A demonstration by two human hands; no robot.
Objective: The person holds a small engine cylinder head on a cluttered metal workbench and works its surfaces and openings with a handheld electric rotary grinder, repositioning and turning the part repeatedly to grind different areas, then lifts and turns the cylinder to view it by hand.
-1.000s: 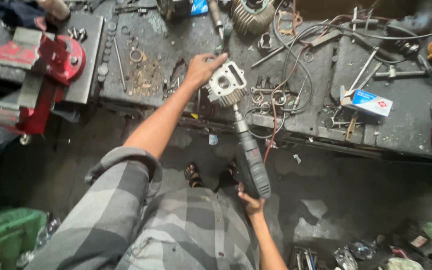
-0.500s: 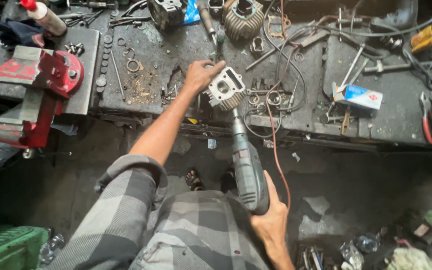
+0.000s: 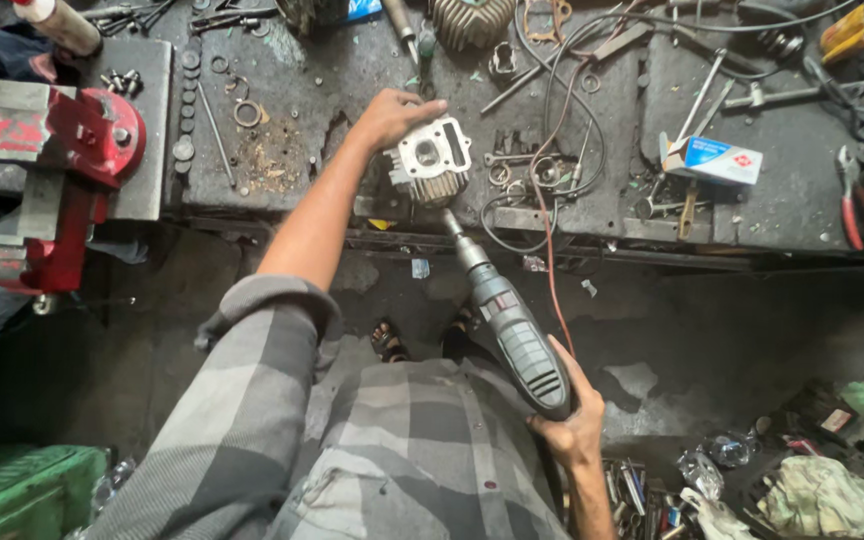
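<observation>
Left hand [image 3: 389, 115] grips the cylinder head [image 3: 432, 160], right hand [image 3: 572, 425] clasps the drill [image 3: 512, 330]; cable [image 3: 549, 260], spanners [image 3: 512, 160] crowd beside.

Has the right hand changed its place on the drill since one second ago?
Yes. The right hand now wraps the rear of the electric drill; earlier only fingertips touched its end. The drill tip remains at the metal engine part on the workbench.

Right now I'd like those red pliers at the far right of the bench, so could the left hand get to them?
Probably not: the left hand is holding the engine part steady against the drill, and the red pliers lie far across the cluttered bench.
</observation>
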